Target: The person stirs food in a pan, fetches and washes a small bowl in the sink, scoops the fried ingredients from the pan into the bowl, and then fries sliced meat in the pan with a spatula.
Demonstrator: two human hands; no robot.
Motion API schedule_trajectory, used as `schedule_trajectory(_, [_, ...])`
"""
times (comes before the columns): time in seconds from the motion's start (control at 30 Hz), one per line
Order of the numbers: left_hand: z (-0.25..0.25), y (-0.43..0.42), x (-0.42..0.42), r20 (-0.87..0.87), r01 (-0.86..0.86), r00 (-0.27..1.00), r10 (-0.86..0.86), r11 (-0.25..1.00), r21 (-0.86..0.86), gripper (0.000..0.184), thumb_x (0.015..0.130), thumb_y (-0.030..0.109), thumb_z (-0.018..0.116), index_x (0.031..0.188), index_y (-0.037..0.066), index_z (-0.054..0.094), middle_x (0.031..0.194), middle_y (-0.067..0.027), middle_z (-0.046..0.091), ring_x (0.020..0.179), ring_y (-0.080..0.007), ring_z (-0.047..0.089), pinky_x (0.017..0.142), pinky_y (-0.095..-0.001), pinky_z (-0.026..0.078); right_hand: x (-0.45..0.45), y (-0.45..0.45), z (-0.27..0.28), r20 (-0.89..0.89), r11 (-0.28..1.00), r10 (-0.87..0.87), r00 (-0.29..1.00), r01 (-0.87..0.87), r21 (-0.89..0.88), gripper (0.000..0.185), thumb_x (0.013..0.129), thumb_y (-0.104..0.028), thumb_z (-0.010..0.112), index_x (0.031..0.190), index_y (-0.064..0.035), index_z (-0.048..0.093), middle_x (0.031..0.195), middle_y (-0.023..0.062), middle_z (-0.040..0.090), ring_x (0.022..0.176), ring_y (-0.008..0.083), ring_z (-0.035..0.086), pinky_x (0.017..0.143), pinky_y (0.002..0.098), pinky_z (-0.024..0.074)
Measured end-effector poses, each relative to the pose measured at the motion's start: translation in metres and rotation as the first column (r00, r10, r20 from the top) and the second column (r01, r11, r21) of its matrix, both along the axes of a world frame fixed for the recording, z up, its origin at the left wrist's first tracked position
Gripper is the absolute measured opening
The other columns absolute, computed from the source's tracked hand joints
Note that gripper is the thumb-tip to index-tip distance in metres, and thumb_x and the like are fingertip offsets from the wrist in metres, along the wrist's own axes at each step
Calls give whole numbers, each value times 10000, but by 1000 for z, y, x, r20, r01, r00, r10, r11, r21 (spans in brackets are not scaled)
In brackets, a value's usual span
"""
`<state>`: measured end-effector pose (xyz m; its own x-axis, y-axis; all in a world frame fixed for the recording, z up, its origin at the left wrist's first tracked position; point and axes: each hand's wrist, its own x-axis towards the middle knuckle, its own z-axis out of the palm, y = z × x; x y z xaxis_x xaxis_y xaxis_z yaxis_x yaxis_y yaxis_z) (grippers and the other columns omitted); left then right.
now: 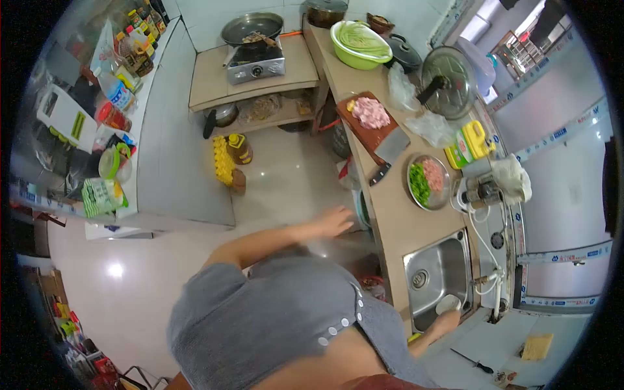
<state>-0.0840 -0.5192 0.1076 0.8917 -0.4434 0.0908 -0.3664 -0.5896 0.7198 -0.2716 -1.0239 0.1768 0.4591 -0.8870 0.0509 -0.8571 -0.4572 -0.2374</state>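
Observation:
My left hand (335,221) hangs in the air in front of my body, left of the counter edge, its fingers slightly apart and holding nothing. Over the steel sink (432,266) at the lower right is my right hand (446,321), closed on a small white dish (448,303); its fingertips are partly hidden. Above the sink, a metal plate (441,195) holds chopped greens (418,183) and minced meat (432,174). Farther up the counter, a cutting board (365,132) bears a heap of pink meat (370,113), with a cleaver (392,145) across its lower corner.
A pan (252,29) sits on a gas stove (256,64) at the top. Along the right counter stand a green basin (359,60), a glass lid (448,82) and a yellow detergent jug (469,144). An oil bottle (240,149) is on the floor. Bottles line the left counter.

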Motion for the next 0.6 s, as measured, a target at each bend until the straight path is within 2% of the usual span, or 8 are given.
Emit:
schedule_trajectory(0.07, [-12,59,14,167,-75,985,49,985,153,273,874,265,483,984,36,583,976,-179,570,941,-346,536,813,-419,440,13,-1,-34,561,929,-222,798,-1,369,368,883,-284,504,977,63,581,769,107,580,617,184,551,472,306,439])
schedule_trajectory(0.17, [3,131,39,-43,-34,998,38,995,90,336,867,308,516,1062,42,584,1019,-164,584,962,-325,554,844,-402,445,71,36,-24,617,781,-169,769,-277,560,387,897,-271,474,991,90,577,830,145,607,723,240,596,504,339,465])
schedule_trajectory(0.23, [44,150,56,-356,-26,934,37,999,38,390,870,376,521,1120,82,574,1092,-121,604,1012,-268,567,859,-366,454,132,108,10,504,673,311,806,-561,482,401,911,-282,452,992,88,584,913,162,626,806,277,598,591,364,476])
schedule_trajectory(0.27, [49,153,67,-361,-22,932,34,999,38,390,870,376,521,1120,82,574,1092,-121,604,1012,-268,567,859,-366,454,164,113,-25,477,648,560,677,-717,256,411,934,-306,415,845,41,616,656,70,585,527,134,500,506,303,415])
schedule_trajectory(0.3, [53,150,78,-354,28,934,-56,996,-83,410,879,380,520,1158,81,553,1122,-113,595,1028,-250,562,877,-363,447,191,178,-1,345,626,677,650,-755,196,434,943,-303,407,815,66,596,666,105,585,602,165,521,584,345,423])
schedule_trajectory(0.33, [57,149,88,-333,75,932,-141,976,-202,432,887,383,519,1195,80,532,1152,-105,586,1045,-231,557,896,-361,441,221,214,-10,393,407,794,464,-886,224,448,949,-305,399,802,81,574,680,132,581,659,186,525,618,369,412])
schedule_trajectory(0.53, [69,169,123,-360,-22,916,-178,874,-485,477,909,273,520,1304,29,408,1232,-117,524,1114,-192,498,951,-337,410,340,458,34,298,-167,954,-35,-887,431,426,943,-348,405,974,39,582,851,249,613,800,349,607,723,412,437])
schedule_trajectory(0.6, [43,202,135,-451,-222,891,-58,810,-543,484,915,282,511,1308,27,390,1154,-89,561,1020,-166,550,859,-315,473,377,505,50,429,-333,903,-29,-679,654,589,940,-496,327,1002,31,584,732,152,624,602,209,603,536,315,452])
